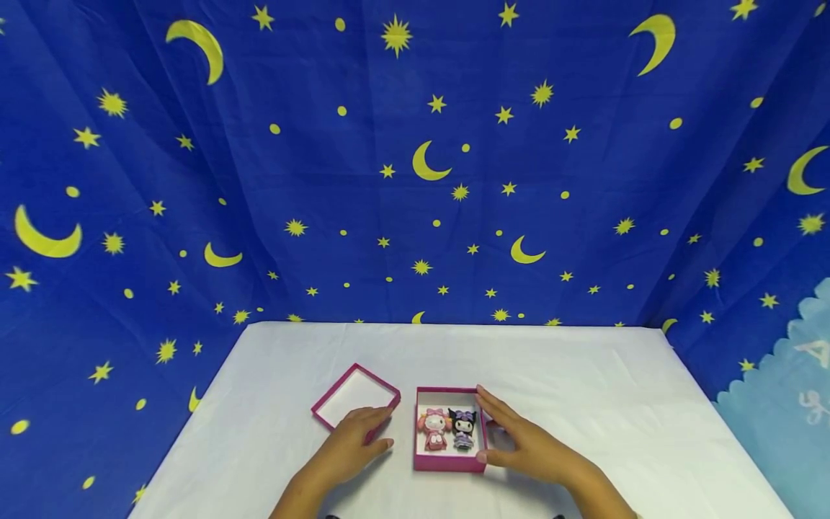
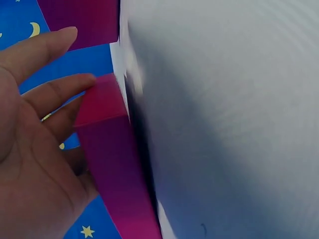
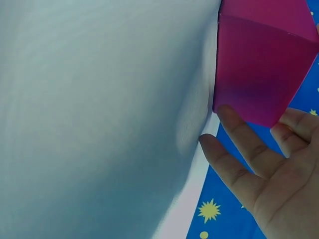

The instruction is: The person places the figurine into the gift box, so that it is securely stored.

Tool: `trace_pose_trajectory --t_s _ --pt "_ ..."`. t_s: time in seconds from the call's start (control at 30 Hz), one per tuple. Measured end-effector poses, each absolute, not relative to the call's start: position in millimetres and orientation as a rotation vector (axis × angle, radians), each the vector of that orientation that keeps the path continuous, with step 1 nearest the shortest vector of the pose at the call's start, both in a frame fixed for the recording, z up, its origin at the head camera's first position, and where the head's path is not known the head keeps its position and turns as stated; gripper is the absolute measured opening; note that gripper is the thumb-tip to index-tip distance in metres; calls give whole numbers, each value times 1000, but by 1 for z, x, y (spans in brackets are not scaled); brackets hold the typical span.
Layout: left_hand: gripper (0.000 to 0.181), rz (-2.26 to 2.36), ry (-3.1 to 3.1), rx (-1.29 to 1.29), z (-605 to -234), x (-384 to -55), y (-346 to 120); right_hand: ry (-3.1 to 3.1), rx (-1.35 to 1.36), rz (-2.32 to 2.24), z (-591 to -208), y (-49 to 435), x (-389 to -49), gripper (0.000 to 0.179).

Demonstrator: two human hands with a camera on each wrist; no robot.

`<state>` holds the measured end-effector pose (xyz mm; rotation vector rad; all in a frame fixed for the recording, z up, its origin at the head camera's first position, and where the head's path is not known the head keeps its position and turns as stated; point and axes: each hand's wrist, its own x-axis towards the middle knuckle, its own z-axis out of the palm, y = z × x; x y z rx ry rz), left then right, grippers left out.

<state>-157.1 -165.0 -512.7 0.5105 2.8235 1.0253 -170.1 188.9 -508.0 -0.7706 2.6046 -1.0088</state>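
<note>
An open magenta box (image 1: 449,463) with a white inside stands on the white table. In it lie two small figurines side by side, one pink (image 1: 434,427) and one black and purple (image 1: 462,428). My right hand (image 1: 534,447) spans the box's right side, thumb at the near corner and index finger at the far corner. To the left rests the matching box lid (image 1: 353,398), inside facing up. My left hand (image 1: 350,445) has its fingers over the lid's near right corner, the thumb apart from it. The left wrist view shows a fingertip touching the lid's edge (image 2: 102,102).
The white table (image 1: 603,389) reaches back to a blue curtain (image 1: 363,180) with yellow moons and stars, which also hangs on both sides. A light blue panel with white letters (image 1: 794,375) is at the right.
</note>
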Motion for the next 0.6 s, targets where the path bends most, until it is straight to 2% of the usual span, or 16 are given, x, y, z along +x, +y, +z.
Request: trace_pose_trajectory --t_s 0.6 --pt "87 1196 2957 322 -495 -161 -158 2598 -750 -1029 -509 189 -170 95"
